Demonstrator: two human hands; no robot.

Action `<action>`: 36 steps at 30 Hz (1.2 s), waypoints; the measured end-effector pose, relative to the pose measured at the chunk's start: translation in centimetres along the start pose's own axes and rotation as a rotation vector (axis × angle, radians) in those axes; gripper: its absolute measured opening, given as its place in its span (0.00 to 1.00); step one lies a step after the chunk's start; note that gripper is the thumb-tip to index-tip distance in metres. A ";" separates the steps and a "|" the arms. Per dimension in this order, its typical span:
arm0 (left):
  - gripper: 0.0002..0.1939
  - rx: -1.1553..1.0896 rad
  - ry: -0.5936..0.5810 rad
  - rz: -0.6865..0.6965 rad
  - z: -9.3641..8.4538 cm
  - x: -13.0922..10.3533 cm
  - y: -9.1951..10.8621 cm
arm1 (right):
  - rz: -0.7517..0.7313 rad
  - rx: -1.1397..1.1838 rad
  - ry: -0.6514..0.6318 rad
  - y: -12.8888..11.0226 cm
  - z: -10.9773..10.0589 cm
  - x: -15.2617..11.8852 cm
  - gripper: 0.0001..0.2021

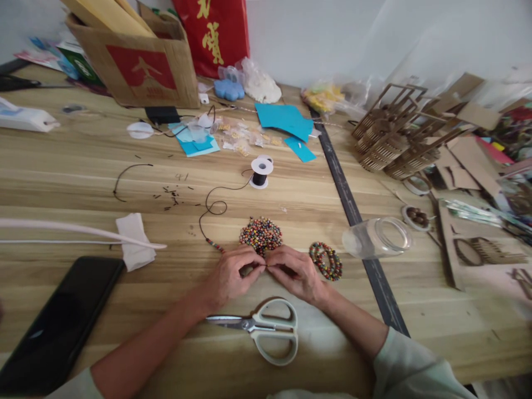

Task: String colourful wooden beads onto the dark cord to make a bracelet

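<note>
Just in front of a pile of multicoloured beads (261,233), my two hands meet fingertip to fingertip. My left hand (236,274) pinches the black cord, whose strung beads (214,244) show beyond the knuckles. The cord runs back in loops to a white spool (260,172). A tiny bead seems to sit between the fingertips of my right hand (296,272), too small to make out well. To the right of that hand lies a coiled beaded string (326,260). White-handled scissors (270,327) rest nearer me, below both hands.
A black phone (62,321) and folded tissue (135,244) lie at left. A clear jar (378,238) lies on its side at right, across a black strip (353,213). Behind stand a cardboard box (145,66), blue paper (285,119) and brown slatted baskets (390,138).
</note>
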State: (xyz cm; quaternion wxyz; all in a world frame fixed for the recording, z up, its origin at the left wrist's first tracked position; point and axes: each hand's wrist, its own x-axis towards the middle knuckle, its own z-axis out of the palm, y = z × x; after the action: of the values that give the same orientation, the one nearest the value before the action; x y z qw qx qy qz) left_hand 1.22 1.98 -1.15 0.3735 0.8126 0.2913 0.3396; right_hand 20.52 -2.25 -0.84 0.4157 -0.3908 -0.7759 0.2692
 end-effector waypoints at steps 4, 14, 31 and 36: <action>0.08 -0.040 -0.006 0.029 0.0 -0.1 -0.1 | 0.005 0.002 0.004 -0.1 -0.1 0.0 0.04; 0.05 -0.039 0.046 -0.019 -0.1 -0.2 -0.1 | -0.007 -0.021 0.002 0.0 -0.2 -0.1 0.03; 0.06 -0.079 0.031 -0.005 0.1 0.0 -0.3 | -0.019 0.018 0.032 0.2 0.0 -0.3 0.04; 0.04 -0.084 0.027 -0.052 -0.3 -0.2 0.0 | -0.054 0.007 0.007 0.0 -0.3 -0.3 0.05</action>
State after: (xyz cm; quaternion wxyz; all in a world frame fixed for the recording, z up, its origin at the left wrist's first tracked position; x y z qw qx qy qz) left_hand 0.93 1.96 -1.05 0.4119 0.7837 0.3029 0.3527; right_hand 20.88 -2.48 -0.80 0.4269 -0.3693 -0.7838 0.2590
